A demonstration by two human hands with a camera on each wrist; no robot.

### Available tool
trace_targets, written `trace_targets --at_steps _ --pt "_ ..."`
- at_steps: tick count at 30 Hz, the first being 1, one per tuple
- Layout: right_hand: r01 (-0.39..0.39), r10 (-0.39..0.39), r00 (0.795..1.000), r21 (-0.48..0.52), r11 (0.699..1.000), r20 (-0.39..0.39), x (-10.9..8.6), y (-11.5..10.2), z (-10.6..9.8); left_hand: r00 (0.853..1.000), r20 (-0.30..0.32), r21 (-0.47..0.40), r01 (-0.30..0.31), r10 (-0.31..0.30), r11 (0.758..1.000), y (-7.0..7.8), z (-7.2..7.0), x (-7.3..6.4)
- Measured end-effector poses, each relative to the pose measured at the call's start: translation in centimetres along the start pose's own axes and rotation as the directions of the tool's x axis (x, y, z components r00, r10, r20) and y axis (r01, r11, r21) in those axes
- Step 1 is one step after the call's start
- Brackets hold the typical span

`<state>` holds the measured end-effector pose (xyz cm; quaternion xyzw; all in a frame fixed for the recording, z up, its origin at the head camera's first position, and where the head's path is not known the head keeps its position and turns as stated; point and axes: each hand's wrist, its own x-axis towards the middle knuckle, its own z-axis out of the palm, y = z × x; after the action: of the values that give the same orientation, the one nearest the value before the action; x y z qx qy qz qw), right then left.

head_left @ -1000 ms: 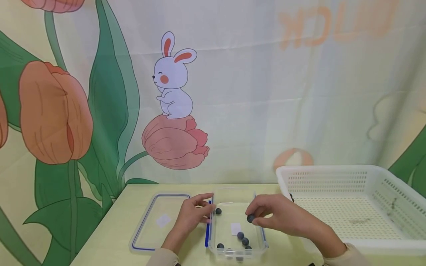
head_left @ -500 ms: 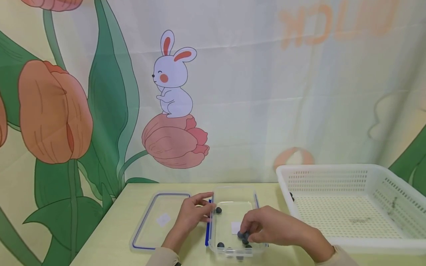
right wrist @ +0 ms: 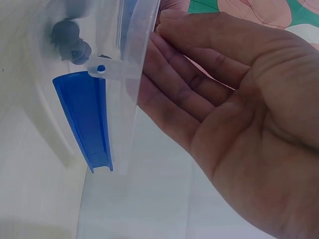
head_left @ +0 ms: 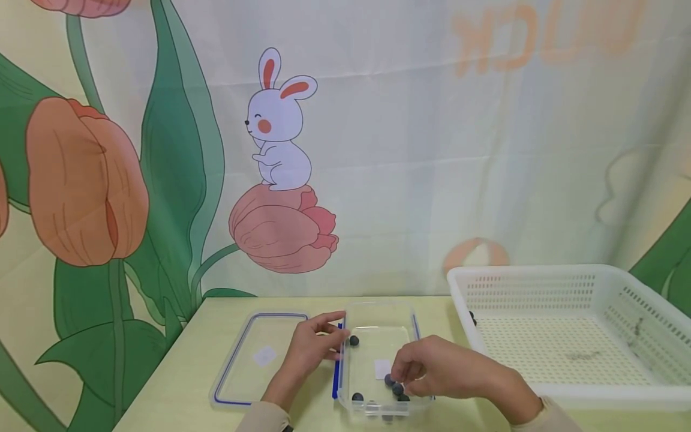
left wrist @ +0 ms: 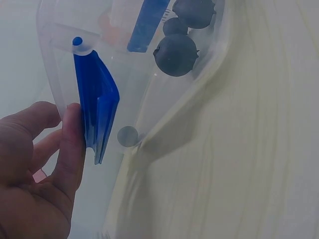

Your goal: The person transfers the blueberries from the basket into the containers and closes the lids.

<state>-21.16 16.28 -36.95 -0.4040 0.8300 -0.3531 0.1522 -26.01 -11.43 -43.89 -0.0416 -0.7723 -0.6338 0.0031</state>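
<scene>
A clear plastic food container (head_left: 378,336) with blue side clips stands on the table, with several blueberries (head_left: 354,341) inside, mostly near its front end. My left hand (head_left: 315,345) holds the container's left wall by the rim; in the left wrist view a finger lies along the blue clip (left wrist: 94,99). My right hand (head_left: 439,366) reaches over the right rim, its fingertips low among the blueberries (head_left: 397,389), fingers loosely bent. No berry shows between them. In the right wrist view the container wall partly hides the fingertips, and blurry blueberries (right wrist: 75,50) show through it.
A clear lid (head_left: 237,360) with a blue seal lies flat left of the container. At the right stands a large white perforated basket (head_left: 567,396), with dark berries (head_left: 473,319) at its left wall. A printed curtain (head_left: 388,180) hangs behind the table.
My right hand has moved down into the container with a blueberry and let it go among the others. My left hand has stayed at the left wall.
</scene>
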Motion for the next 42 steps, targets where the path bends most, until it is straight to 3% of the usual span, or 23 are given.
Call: trace_targets --at_steps 10,22,32,42 --pt "0.04 -0.042 0.998 -0.022 0.999 -0.056 -0.6 -0.6 -1.1 1.0 0.002 -0.01 -0.011 0.011 1.0 0.0 -0.1 0.1" --pt "0.057 -0.078 0.973 -0.101 0.993 -0.219 -2.9 -2.3 -4.8 1.0 0.006 -0.006 -0.017 0.017 1.0 0.1 0.0 0.1" --pt "-0.046 0.015 0.972 -0.128 0.991 -0.236 -3.6 -2.8 -9.3 1.0 0.006 -0.013 -0.007 0.007 1.0 -0.2 0.0 0.2" --pt "-0.133 0.085 0.951 -0.143 0.981 -0.298 -4.1 -0.5 -13.5 1.0 0.01 -0.03 -0.018 0.018 0.999 -0.3 0.0 0.2"
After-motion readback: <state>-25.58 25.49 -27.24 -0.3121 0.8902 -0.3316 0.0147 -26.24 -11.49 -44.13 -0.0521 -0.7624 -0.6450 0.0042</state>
